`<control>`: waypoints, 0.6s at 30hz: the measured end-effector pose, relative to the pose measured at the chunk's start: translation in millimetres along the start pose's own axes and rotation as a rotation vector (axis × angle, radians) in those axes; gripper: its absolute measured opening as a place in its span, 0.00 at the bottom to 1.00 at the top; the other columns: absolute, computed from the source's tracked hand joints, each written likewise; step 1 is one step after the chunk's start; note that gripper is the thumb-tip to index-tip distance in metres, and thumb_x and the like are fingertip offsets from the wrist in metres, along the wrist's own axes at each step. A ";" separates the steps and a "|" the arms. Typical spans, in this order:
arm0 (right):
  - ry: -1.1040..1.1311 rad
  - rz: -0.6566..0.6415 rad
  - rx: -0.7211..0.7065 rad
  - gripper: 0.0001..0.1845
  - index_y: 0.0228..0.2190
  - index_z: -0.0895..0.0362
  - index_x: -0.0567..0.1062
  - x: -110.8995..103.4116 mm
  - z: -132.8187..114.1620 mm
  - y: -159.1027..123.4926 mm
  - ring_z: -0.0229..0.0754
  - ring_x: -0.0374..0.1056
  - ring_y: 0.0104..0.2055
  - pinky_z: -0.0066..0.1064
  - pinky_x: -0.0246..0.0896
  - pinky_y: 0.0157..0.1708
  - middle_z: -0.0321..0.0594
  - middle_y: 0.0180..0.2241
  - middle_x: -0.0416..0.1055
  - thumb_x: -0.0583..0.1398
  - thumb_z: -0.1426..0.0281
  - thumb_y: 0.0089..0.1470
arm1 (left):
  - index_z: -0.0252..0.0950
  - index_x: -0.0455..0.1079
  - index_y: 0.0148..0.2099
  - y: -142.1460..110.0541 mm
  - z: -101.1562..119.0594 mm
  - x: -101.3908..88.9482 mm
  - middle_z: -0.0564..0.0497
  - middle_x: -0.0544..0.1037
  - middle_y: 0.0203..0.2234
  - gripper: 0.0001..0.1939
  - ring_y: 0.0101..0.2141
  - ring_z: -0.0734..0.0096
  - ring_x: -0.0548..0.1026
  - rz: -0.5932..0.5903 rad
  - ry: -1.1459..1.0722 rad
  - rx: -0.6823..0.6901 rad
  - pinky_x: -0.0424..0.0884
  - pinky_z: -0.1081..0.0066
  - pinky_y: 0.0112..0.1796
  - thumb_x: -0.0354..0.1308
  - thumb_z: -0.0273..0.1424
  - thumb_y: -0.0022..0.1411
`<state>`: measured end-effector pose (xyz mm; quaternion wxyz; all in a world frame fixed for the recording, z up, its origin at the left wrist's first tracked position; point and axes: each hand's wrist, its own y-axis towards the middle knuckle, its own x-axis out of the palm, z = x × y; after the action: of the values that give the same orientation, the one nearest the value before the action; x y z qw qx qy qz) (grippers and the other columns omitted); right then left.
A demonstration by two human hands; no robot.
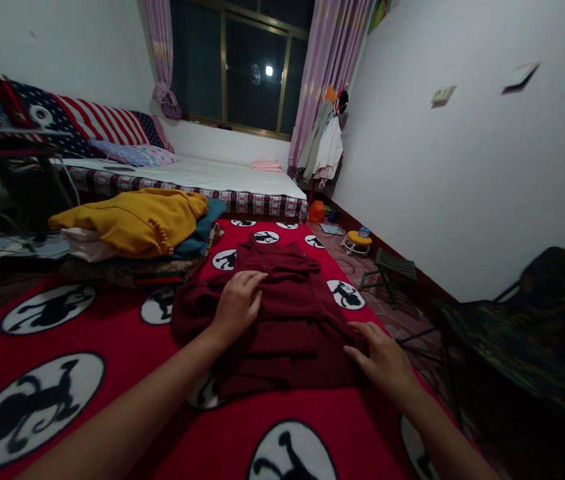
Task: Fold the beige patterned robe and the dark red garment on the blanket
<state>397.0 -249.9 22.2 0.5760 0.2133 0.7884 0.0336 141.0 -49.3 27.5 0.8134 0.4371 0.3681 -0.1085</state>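
Note:
A dark red sweatshirt (287,303) lies spread on the red blanket (127,427), with its hem towards me and one sleeve folded in at the left. My left hand (238,303) rests on the sweatshirt's left part, palm down, its fingers stretched over the cloth. At the right edge of the sweatshirt is my right hand (382,357), its thumb and fingers apart and touching or just above the fabric. Left of the sweatshirt sits a pile of folded clothes, with a yellow garment (137,217) on top and a teal one (202,230) beneath it.
Behind the blanket stands a bed (202,173) with a patterned pillow (135,153). A camouflage folding chair (532,320) is at the right, near a small folding stool (395,267) and a yellow-topped stool (359,239). Clothes hang on a rack (329,150) by the window.

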 end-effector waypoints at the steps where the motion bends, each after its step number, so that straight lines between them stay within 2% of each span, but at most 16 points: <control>1: -0.018 -0.005 -0.003 0.18 0.46 0.50 0.73 -1.0 -1.8 -0.7 0.49 0.71 0.43 0.38 0.66 0.41 0.42 0.44 0.73 0.59 0.63 0.52 | 0.36 0.63 0.59 8.3 -5.4 0.8 0.43 0.70 0.53 0.22 0.54 0.59 0.66 -0.039 0.080 -0.030 0.62 0.60 0.56 0.51 0.27 0.63; 5: -0.075 -0.044 -0.001 0.13 0.42 0.51 0.75 -2.6 -8.3 0.2 0.49 0.71 0.42 0.38 0.65 0.40 0.42 0.40 0.73 0.55 0.64 0.56 | 0.30 0.53 0.65 35.2 -28.7 10.1 0.35 0.66 0.57 0.33 0.60 0.48 0.59 -0.267 0.339 -0.126 0.56 0.53 0.57 0.54 0.40 0.62; 7: -0.082 -0.055 0.000 0.13 0.40 0.51 0.76 -1.0 -9.7 0.8 0.49 0.71 0.41 0.37 0.64 0.39 0.41 0.38 0.74 0.54 0.65 0.57 | 0.30 0.53 0.65 43.0 -38.1 14.8 0.34 0.69 0.54 0.36 0.57 0.46 0.63 -0.366 0.391 -0.159 0.58 0.53 0.55 0.54 0.46 0.62; 9: -0.062 -0.057 -0.005 0.13 0.39 0.51 0.77 1.7 -9.7 1.5 0.48 0.71 0.40 0.37 0.64 0.39 0.41 0.37 0.74 0.54 0.65 0.58 | 0.31 0.60 0.60 48.0 -43.9 17.3 0.36 0.74 0.48 0.33 0.51 0.49 0.70 -0.413 0.404 -0.149 0.61 0.56 0.51 0.54 0.48 0.61; 11: -0.019 -0.054 -0.009 0.13 0.38 0.51 0.78 4.5 -8.3 2.8 0.47 0.71 0.39 0.37 0.64 0.39 0.41 0.36 0.74 0.53 0.65 0.58 | 0.34 0.68 0.52 52.3 -46.1 17.4 0.40 0.77 0.42 0.25 0.46 0.53 0.73 -0.424 0.387 -0.126 0.64 0.62 0.46 0.55 0.47 0.61; 13: 0.041 -0.037 -0.008 0.14 0.37 0.52 0.79 6.3 -5.9 5.1 0.47 0.71 0.39 0.36 0.63 0.40 0.41 0.35 0.73 0.54 0.65 0.58 | 0.38 0.71 0.44 58.5 -45.5 14.8 0.44 0.79 0.38 0.18 0.41 0.57 0.75 -0.422 0.341 -0.138 0.65 0.67 0.40 0.57 0.46 0.60; 15: 0.104 0.000 0.003 0.14 0.35 0.53 0.79 6.5 -3.9 8.3 0.46 0.70 0.37 0.35 0.63 0.38 0.41 0.33 0.73 0.54 0.64 0.58 | 0.39 0.72 0.40 68.8 -43.5 8.9 0.47 0.79 0.36 0.16 0.38 0.60 0.75 -0.390 0.285 -0.165 0.64 0.70 0.34 0.57 0.46 0.59; 18: 0.202 0.094 0.026 0.15 0.33 0.54 0.79 3.5 -5.6 13.7 0.45 0.70 0.35 0.34 0.61 0.37 0.42 0.31 0.73 0.55 0.61 0.57 | 0.37 0.75 0.38 93.1 -39.7 -6.4 0.48 0.79 0.33 0.16 0.35 0.64 0.74 -0.301 0.207 -0.159 0.62 0.72 0.32 0.57 0.45 0.60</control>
<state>395.1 -235.1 25.1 0.4885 0.2529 0.8320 0.0719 162.9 36.4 76.9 0.7779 0.3203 0.5183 -0.1537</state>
